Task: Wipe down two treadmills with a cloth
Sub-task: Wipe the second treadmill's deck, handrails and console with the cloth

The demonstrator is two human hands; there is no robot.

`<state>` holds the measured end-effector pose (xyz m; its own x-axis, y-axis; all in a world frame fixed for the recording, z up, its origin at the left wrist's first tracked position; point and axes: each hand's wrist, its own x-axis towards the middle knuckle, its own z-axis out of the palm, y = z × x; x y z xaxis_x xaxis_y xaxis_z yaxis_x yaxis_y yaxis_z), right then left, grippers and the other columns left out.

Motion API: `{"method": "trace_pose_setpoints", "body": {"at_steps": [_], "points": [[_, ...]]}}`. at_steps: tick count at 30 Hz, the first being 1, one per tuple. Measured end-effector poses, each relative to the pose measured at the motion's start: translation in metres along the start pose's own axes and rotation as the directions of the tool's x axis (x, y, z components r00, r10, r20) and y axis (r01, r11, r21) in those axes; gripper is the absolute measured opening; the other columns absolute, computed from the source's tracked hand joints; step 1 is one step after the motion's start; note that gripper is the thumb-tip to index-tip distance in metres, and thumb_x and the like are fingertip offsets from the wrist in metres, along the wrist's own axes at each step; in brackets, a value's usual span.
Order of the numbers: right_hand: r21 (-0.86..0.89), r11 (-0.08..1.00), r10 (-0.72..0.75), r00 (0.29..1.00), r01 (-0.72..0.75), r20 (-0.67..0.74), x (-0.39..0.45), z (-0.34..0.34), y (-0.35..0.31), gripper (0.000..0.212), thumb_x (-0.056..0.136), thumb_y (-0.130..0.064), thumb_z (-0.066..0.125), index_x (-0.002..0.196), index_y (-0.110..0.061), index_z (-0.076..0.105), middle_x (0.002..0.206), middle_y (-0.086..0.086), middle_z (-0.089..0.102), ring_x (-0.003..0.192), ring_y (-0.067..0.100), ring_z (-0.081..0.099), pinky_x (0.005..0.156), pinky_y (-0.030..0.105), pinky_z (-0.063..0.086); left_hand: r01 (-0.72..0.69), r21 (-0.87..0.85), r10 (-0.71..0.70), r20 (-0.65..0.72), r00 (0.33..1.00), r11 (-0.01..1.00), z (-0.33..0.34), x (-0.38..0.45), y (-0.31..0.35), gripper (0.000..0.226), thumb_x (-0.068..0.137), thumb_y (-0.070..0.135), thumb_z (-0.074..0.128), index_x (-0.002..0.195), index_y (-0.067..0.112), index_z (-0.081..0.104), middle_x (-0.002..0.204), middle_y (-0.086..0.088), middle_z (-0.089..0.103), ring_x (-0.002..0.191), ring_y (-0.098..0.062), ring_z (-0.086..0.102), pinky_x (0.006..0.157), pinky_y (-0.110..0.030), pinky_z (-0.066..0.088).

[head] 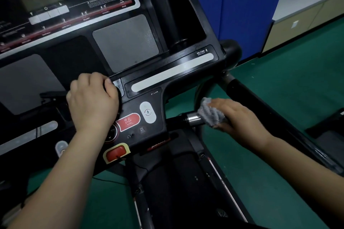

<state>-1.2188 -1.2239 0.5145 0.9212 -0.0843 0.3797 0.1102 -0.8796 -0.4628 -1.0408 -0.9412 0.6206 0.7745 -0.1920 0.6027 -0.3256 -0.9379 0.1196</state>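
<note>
Head view, one treadmill, one grey cloth grasped by right hand fingers, left hand fingers clenched on console

- The treadmill console runs off the top and left picture edges; its upper display and small labels are too blurred to read.
- The cloth is partly covered by the right hand, and it hides the handlebar grip underneath.
- The left hand hides the console edge beneath it; its fingertips curl out of sight.
- The belt is cut off at the bottom edge.
- Both forearms leave the frame.
</note>
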Motion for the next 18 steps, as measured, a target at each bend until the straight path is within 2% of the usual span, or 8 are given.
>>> {"method": "trace_pose_setpoints", "body": {"at_steps": [3, 5, 8, 11, 13, 15, 16, 18], "points": [[-0.07, 0.994, -0.088, 0.996, 0.086, -0.027, 0.009, 0.018, -0.028, 0.049, 0.08, -0.037, 0.068, 0.124, -0.017, 0.058, 0.131, 0.003, 0.06, 0.121, 0.023, 0.054, 0.103, 0.034, 0.037, 0.002, -0.005, -0.002, 0.001, 1.0, 1.0, 0.0, -0.001, 0.001, 0.03, 0.093, 0.028, 0.041, 0.101, 0.007, 0.061, 0.105, -0.02, 0.058, 0.096, -0.042, 0.048, 0.083, -0.05, 0.039], [-0.091, 0.982, -0.165, 0.986, 0.168, 0.035, 0.021, 0.032, -0.047, 0.052, 0.077, -0.034, 0.061, 0.127, -0.021, 0.056, 0.133, 0.001, 0.058, 0.121, 0.022, 0.053, 0.102, 0.036, 0.037, 0.004, -0.008, -0.004, 0.001, 1.0, 1.0, 0.0, -0.001, 0.001, 0.03, 0.093, 0.027, 0.041, 0.101, 0.007, 0.061, 0.106, -0.021, 0.058, 0.097, -0.043, 0.048, 0.083, -0.05, 0.039], [-0.13, 0.965, -0.216, 0.972, 0.226, 0.089, 0.028, 0.04, -0.058, 0.058, 0.071, -0.029, 0.059, 0.128, -0.025, 0.054, 0.131, -0.003, 0.058, 0.119, 0.017, 0.051, 0.096, 0.033, 0.035, 0.003, -0.012, -0.003, 0.004, 1.0, 1.0, -0.001, -0.001, 0.001, 0.03, 0.093, 0.027, 0.042, 0.102, 0.007, 0.062, 0.107, -0.022, 0.058, 0.098, -0.044, 0.048, 0.084, -0.05, 0.039], [-0.097, 0.974, -0.203, 0.979, 0.205, 0.034, 0.02, 0.031, -0.04, 0.049, 0.077, -0.029, 0.053, 0.124, -0.022, 0.058, 0.128, -0.002, 0.061, 0.119, 0.016, 0.05, 0.099, 0.031, 0.034, 0.004, -0.006, -0.004, 0.009, 1.0, 1.0, -0.001, 0.0, -0.001, 0.03, 0.093, 0.028, 0.042, 0.103, 0.008, 0.062, 0.107, -0.022, 0.057, 0.098, -0.044, 0.048, 0.084, -0.051, 0.039], [-0.05, 0.992, -0.122, 0.99, 0.119, -0.071, 0.009, 0.024, -0.022, 0.038, 0.084, -0.031, 0.059, 0.12, -0.017, 0.062, 0.127, 0.0, 0.062, 0.12, 0.02, 0.054, 0.102, 0.037, 0.04, 0.001, 0.003, -0.001, 0.009, 1.0, 1.0, 0.0, 0.0, 0.0, 0.03, 0.093, 0.028, 0.042, 0.102, 0.008, 0.062, 0.106, -0.023, 0.057, 0.097, -0.045, 0.048, 0.082, -0.051, 0.039], [0.1, 0.993, 0.078, 0.979, -0.06, -0.189, -0.007, 0.018, -0.015, 0.032, 0.086, -0.028, 0.063, 0.115, -0.015, 0.064, 0.123, 0.001, 0.063, 0.118, 0.02, 0.056, 0.101, 0.035, 0.043, -0.002, 0.011, 0.002, 0.009, 1.0, 1.0, -0.001, 0.0, 0.0, 0.03, 0.093, 0.028, 0.042, 0.102, 0.007, 0.062, 0.105, -0.024, 0.057, 0.096, -0.045, 0.048, 0.081, -0.051, 0.039], [0.224, 0.958, 0.232, 0.944, -0.18, -0.235, -0.015, 0.015, -0.016, 0.026, 0.087, -0.021, 0.063, 0.113, -0.017, 0.064, 0.118, -0.001, 0.064, 0.112, 0.016, 0.057, 0.096, 0.032, 0.045, -0.002, 0.012, 0.002, 0.007, 1.0, 1.0, 0.0, 0.0, 0.0, 0.03, 0.093, 0.027, 0.042, 0.102, 0.007, 0.062, 0.105, -0.024, 0.057, 0.096, -0.046, 0.048, 0.08, -0.051, 0.039], [0.43, 0.811, 0.529, 0.811, -0.396, -0.251, -0.033, 0.017, -0.019, 0.018, 0.088, -0.013, 0.062, 0.103, -0.024, 0.061, 0.098, -0.006, 0.066, 0.091, 0.014, 0.06, 0.076, 0.029, 0.047, -0.001, 0.015, 0.001, 0.001, 1.0, 1.0, 0.0, 0.0, -0.001, 0.03, 0.093, 0.027, 0.042, 0.103, 0.006, 0.062, 0.105, -0.025, 0.057, 0.096, -0.046, 0.048, 0.08, -0.052, 0.039]]}}
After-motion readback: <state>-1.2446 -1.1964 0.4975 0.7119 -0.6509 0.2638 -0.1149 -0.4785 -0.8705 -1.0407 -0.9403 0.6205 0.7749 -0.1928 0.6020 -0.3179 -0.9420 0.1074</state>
